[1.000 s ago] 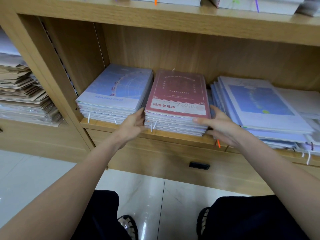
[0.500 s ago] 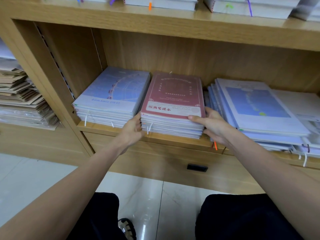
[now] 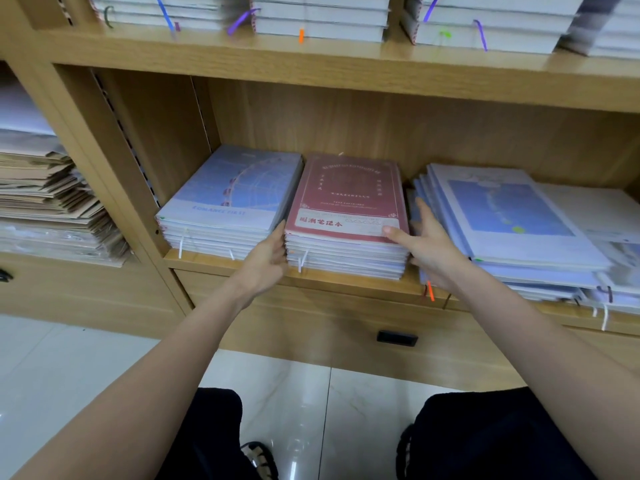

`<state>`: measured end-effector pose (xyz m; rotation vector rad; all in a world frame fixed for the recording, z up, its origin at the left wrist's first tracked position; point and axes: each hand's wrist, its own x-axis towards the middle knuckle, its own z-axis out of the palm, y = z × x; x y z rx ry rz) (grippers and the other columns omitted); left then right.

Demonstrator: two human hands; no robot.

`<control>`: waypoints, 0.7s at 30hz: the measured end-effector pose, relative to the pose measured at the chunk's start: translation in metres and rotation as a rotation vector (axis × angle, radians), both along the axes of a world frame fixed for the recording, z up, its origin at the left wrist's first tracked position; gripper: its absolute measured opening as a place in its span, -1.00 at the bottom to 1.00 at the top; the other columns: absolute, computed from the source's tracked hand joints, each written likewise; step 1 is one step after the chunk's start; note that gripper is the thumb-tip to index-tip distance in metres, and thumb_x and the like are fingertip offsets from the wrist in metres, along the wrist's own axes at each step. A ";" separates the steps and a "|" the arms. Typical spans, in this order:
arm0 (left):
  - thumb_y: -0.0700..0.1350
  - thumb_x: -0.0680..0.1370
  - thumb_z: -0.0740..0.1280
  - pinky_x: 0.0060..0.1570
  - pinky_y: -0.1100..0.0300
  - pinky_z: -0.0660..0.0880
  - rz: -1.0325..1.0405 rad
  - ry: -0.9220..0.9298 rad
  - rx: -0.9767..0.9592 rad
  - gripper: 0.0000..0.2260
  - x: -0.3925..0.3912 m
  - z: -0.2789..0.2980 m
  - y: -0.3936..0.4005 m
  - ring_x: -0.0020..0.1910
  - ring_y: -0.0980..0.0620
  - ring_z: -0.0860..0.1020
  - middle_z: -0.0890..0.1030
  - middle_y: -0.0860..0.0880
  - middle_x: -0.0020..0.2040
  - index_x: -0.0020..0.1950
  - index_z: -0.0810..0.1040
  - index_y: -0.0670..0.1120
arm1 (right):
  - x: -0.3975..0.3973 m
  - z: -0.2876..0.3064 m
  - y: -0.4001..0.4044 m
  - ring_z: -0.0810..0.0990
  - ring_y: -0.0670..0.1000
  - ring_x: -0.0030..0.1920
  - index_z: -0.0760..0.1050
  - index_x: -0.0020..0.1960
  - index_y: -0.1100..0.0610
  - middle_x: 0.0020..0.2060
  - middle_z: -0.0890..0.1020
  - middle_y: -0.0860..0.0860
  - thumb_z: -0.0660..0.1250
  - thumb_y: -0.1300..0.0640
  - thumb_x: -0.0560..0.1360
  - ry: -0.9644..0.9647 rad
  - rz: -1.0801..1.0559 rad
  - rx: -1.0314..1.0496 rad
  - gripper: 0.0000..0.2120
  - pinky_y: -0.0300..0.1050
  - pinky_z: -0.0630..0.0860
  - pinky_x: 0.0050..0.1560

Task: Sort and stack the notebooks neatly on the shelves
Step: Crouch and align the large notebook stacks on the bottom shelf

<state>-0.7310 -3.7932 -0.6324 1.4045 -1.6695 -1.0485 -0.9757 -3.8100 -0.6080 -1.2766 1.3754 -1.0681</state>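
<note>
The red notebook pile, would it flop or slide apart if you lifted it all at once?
Probably. The red notebook pile is many thin, separate books, so it would likely sag and shift unless squeezed from both sides. It looks heavy for one hand; the left hand and right hand flank it.

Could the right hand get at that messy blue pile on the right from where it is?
Probably yes. The right hand sits in the gap between the red-covered stack and the blue pile, thumb on the red cover, fingers straight. The pile's near edge lies right beside it, with nothing between.
</note>
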 end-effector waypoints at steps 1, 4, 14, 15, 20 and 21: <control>-0.36 0.60 0.11 -0.07 0.45 0.46 0.061 -0.057 -0.052 -0.55 0.000 0.003 0.000 0.20 0.10 0.40 0.45 0.05 0.16 0.47 0.21 -0.08 | -0.001 0.001 0.003 0.37 -0.06 0.30 -0.04 0.53 -0.04 0.32 0.38 -0.10 0.38 0.17 0.48 0.102 0.041 -0.045 -0.20 0.02 0.34 0.36; -0.44 0.56 0.11 0.02 0.51 0.38 0.008 -0.020 -0.071 -0.44 0.005 0.004 0.001 0.25 0.12 0.37 0.36 0.08 0.27 0.51 0.12 -0.07 | -0.003 -0.002 0.009 0.47 -0.13 0.13 0.08 0.52 -0.07 0.45 0.27 -0.05 0.36 0.15 0.50 0.502 0.154 -0.139 -0.29 -0.25 0.44 0.17; -0.26 0.62 0.13 0.17 0.05 0.46 0.122 -0.087 -0.066 -0.60 0.010 -0.010 -0.015 0.03 0.01 0.48 0.53 -0.07 0.08 0.42 0.33 0.05 | 0.004 -0.001 0.015 0.07 0.04 0.51 0.25 0.47 0.03 0.47 0.24 0.08 0.26 0.20 0.57 0.655 0.148 -0.134 -0.51 -0.12 0.09 0.42; -0.25 0.63 0.12 0.19 0.02 0.46 0.130 -0.086 -0.064 -0.62 0.010 -0.010 -0.016 0.05 -0.01 0.49 0.54 -0.09 0.09 0.41 0.35 0.06 | 0.005 0.000 0.015 0.05 0.03 0.51 0.24 0.47 0.02 0.48 0.23 0.08 0.25 0.19 0.57 0.657 0.151 -0.135 -0.51 -0.13 0.08 0.42; -0.23 0.63 0.12 0.15 -0.02 0.51 0.181 -0.125 -0.126 -0.65 0.004 -0.009 -0.015 0.07 -0.14 0.56 0.57 -0.10 0.02 0.37 0.41 0.02 | 0.007 -0.003 0.016 0.13 0.09 0.49 0.26 0.46 -0.01 0.47 0.24 0.10 0.25 0.19 0.57 0.651 0.130 -0.122 -0.52 -0.04 0.16 0.44; -0.23 0.63 0.13 0.14 -0.01 0.52 0.199 -0.140 -0.142 -0.66 0.002 -0.009 -0.014 0.06 -0.15 0.57 0.58 -0.09 0.01 0.37 0.42 0.01 | 0.008 -0.002 0.016 0.14 0.09 0.49 0.27 0.46 -0.01 0.47 0.24 0.11 0.25 0.19 0.57 0.646 0.120 -0.118 -0.52 -0.04 0.17 0.44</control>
